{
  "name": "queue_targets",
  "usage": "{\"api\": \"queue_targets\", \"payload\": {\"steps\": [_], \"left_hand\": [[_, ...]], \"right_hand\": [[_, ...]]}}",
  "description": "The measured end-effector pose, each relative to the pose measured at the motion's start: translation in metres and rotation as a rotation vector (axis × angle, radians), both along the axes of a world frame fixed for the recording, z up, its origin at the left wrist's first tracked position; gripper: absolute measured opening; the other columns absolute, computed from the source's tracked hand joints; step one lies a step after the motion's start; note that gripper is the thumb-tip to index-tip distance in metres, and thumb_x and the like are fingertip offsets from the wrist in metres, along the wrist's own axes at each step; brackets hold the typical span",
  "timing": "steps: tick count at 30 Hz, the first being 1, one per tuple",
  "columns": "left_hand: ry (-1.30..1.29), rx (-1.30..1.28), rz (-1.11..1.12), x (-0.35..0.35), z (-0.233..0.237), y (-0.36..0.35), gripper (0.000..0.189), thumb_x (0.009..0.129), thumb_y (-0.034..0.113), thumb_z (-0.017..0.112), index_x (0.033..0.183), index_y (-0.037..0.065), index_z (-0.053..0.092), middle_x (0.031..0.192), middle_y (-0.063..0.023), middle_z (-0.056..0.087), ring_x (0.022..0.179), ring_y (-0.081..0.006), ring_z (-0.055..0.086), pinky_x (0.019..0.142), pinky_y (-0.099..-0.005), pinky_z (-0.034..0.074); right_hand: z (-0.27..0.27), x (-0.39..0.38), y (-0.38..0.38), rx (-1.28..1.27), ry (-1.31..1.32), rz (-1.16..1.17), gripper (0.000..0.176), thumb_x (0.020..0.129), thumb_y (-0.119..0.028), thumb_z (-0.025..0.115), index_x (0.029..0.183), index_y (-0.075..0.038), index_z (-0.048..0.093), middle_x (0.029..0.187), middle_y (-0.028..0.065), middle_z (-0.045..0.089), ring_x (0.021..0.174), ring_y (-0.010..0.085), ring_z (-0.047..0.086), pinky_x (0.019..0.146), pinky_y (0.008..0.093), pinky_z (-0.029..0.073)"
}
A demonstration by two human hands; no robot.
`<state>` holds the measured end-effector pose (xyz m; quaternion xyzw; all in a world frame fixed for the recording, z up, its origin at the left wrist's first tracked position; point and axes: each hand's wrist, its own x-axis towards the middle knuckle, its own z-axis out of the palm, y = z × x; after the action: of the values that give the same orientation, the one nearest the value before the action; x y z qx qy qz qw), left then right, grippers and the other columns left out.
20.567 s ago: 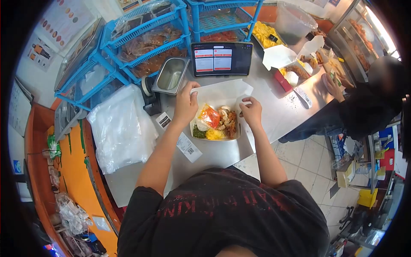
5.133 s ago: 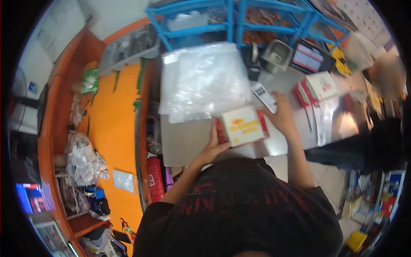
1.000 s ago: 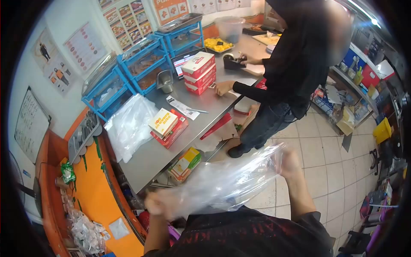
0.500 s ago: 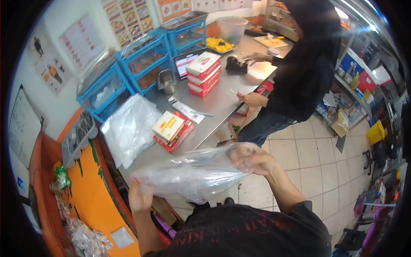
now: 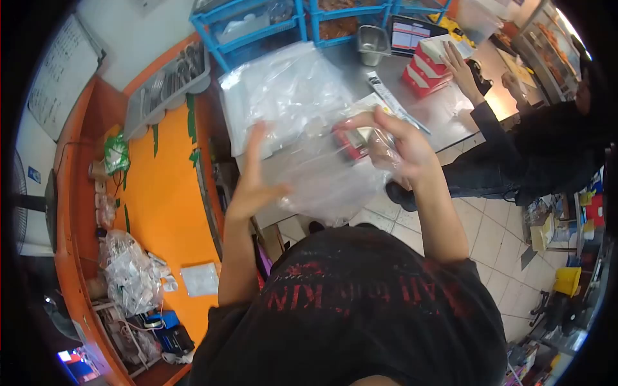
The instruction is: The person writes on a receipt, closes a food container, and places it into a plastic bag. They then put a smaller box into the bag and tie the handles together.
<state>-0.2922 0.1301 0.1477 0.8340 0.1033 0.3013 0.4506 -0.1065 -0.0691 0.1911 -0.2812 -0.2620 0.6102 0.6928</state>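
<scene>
A clear plastic bag (image 5: 331,186) hangs between my two hands over the front of the metal table. My right hand (image 5: 412,151) is closed on the bag's right side, with film bunched at the fingers. On the other side, my left hand (image 5: 250,183) has its thumb and fingers spread apart beside the bag's left edge. Behind the bag lies a pile of clear plastic bags (image 5: 293,83) on the table. Partly covered by the held bag and my right hand is a small red box (image 5: 351,147).
A co-worker's hand (image 5: 465,74) touches stacked red-and-white boxes (image 5: 426,69). A metal container (image 5: 373,45), a tablet (image 5: 412,33) and blue racks (image 5: 257,29) stand behind. At left, an orange counter (image 5: 164,193) carries a cutlery tray (image 5: 168,83) and crumpled plastic (image 5: 132,270).
My view has swung left and down. The bag, stretched between both hands before, now hangs looser, and my left fingers have spread. The co-worker's hand has reached the stacked boxes.
</scene>
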Motion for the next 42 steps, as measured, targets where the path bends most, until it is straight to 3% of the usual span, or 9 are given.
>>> {"api": "queue_targets", "payload": {"steps": [3, 8, 15, 17, 20, 29, 34, 40, 42], "left_hand": [[0.245, -0.001, -0.228, 0.028, -0.007, 0.011, 0.034, 0.086, 0.026, 0.059, 0.107, 0.000, 0.056, 0.102, -0.0066, 0.060, 0.094, -0.0171, 0.054, 0.083, -0.0362, 0.041], [0.098, -0.803, 0.024, 0.045, -0.043, 0.029, 0.021, 0.086, 0.017, 0.059, 0.099, 0.000, 0.059, 0.083, -0.0027, 0.062, 0.073, -0.0118, 0.057, 0.064, -0.0264, 0.047], [0.100, -1.000, 0.339, 0.013, -0.086, 0.048, 0.025, 0.087, 0.013, 0.057, 0.106, -0.002, 0.053, 0.092, -0.0070, 0.062, 0.077, -0.0146, 0.060, 0.068, -0.0262, 0.049], [0.174, -1.067, 0.372, 0.004, -0.101, 0.050, 0.026, 0.087, 0.012, 0.057, 0.108, -0.002, 0.052, 0.094, -0.0076, 0.061, 0.078, -0.0152, 0.061, 0.068, -0.0266, 0.049], [0.276, -1.234, 0.393, 0.002, -0.108, 0.046, 0.024, 0.084, 0.012, 0.060, 0.102, -0.002, 0.054, 0.090, -0.0082, 0.062, 0.075, -0.0143, 0.060, 0.063, -0.0282, 0.049], [0.637, 0.329, 0.825, -0.031, -0.093, 0.056, 0.032, 0.062, 0.015, 0.074, 0.082, 0.000, 0.053, 0.083, -0.0128, 0.057, 0.081, -0.0285, 0.056, 0.073, -0.0386, 0.044], [0.429, 0.340, 0.330, 0.017, -0.073, 0.015, 0.044, 0.059, 0.015, 0.075, 0.094, 0.002, 0.052, 0.094, -0.0142, 0.052, 0.093, -0.0295, 0.051, 0.078, -0.0396, 0.041], [1.078, 0.426, 0.091, 0.039, -0.099, 0.025, 0.104, 0.043, 0.034, 0.085, 0.127, 0.004, 0.030, 0.124, -0.0198, 0.035, 0.116, -0.0379, 0.033, 0.092, -0.0505, 0.031], [1.072, 0.454, 0.032, 0.042, -0.091, 0.027, 0.102, 0.044, 0.033, 0.085, 0.126, 0.004, 0.033, 0.124, -0.0194, 0.036, 0.117, -0.0379, 0.033, 0.090, -0.0515, 0.033]], "right_hand": [[-0.002, 0.024, 0.045, -0.125, -0.404, -0.038, 0.063, 0.094, -0.050, 0.028, 0.116, 0.004, 0.051, 0.051, 0.0011, 0.048, 0.053, 0.0087, 0.050, 0.054, 0.0242, 0.042], [-0.032, 0.033, 0.069, -0.446, -0.633, -0.430, 0.083, 0.085, -0.060, 0.043, 0.139, 0.000, 0.022, 0.137, 0.0186, 0.034, 0.129, 0.0272, 0.027, 0.106, 0.0355, 0.023], [-0.041, 0.033, 0.088, -0.764, -1.344, -0.331, 0.069, 0.066, -0.014, 0.073, 0.125, -0.002, 0.040, 0.121, 0.0202, 0.046, 0.112, 0.0338, 0.045, 0.094, 0.0388, 0.036], [-0.021, 0.018, 0.092, -0.175, -1.741, -0.689, 0.053, 0.068, -0.008, 0.071, 0.115, -0.005, 0.046, 0.107, 0.0193, 0.052, 0.099, 0.0331, 0.052, 0.082, 0.0403, 0.043], [-0.072, -0.010, 0.115, -0.320, -1.414, -0.013, 0.034, 0.070, -0.005, 0.062, 0.101, 0.000, 0.051, 0.101, 0.0140, 0.055, 0.098, 0.0288, 0.053, 0.079, 0.0363, 0.046], [-0.142, -0.016, 0.120, -0.532, -2.209, 0.317, 0.030, 0.072, -0.017, 0.061, 0.099, -0.005, 0.054, 0.102, 0.0120, 0.057, 0.101, 0.0241, 0.053, 0.073, 0.0330, 0.048], [-0.127, -0.011, 0.129, -0.612, -1.950, 0.524, 0.036, 0.074, -0.020, 0.060, 0.105, -0.005, 0.053, 0.109, 0.0116, 0.055, 0.111, 0.0245, 0.047, 0.080, 0.0354, 0.046], [-0.175, -0.004, 0.094, -0.164, -2.383, -0.183, 0.038, 0.078, -0.023, 0.059, 0.112, -0.007, 0.057, 0.109, 0.0133, 0.058, 0.118, 0.0254, 0.044, 0.094, 0.0420, 0.035], [-0.100, 0.012, 0.101, -0.154, -1.955, 0.596, 0.045, 0.077, -0.018, 0.065, 0.116, -0.002, 0.051, 0.118, 0.0117, 0.056, 0.112, 0.0253, 0.049, 0.088, 0.0359, 0.040]]}}
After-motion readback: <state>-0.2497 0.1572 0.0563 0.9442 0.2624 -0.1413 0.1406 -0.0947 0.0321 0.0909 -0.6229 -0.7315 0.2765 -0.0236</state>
